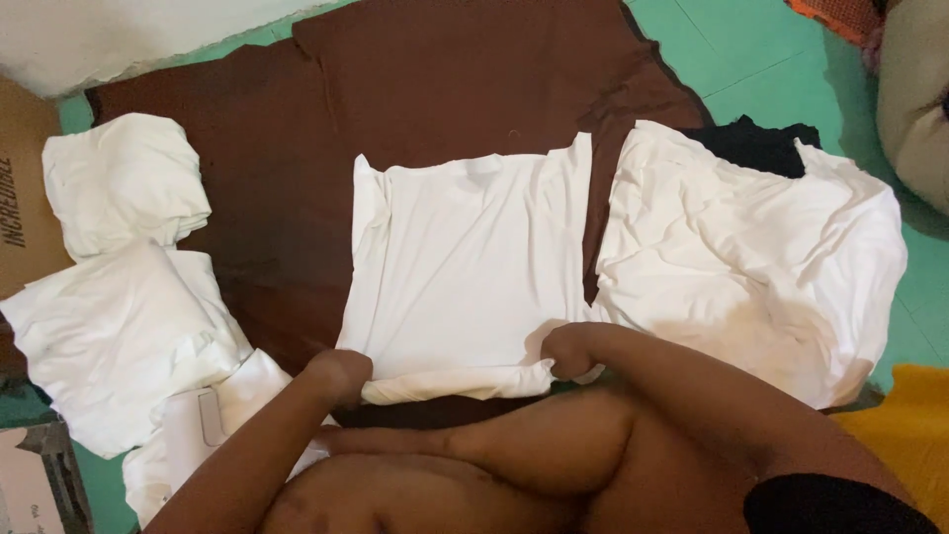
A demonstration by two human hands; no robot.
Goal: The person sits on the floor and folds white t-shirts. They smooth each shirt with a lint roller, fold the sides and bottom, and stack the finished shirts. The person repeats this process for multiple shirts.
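Observation:
A white garment (470, 267) lies flat and partly folded on a dark brown cloth (395, 89) spread over the floor. My left hand (341, 374) grips the garment's near left corner. At the near right corner my right hand (571, 351) is closed on the same hem. The near edge is bunched and rolled up between the two hands. My bent knees fill the bottom of the view.
Folded white garments (124, 297) are stacked at the left, next to a cardboard box (22, 188). A loose pile of white cloth (761, 257) with a black garment (756, 143) lies at the right. The floor (751, 49) is green; a yellow cloth (909, 435) sits at bottom right.

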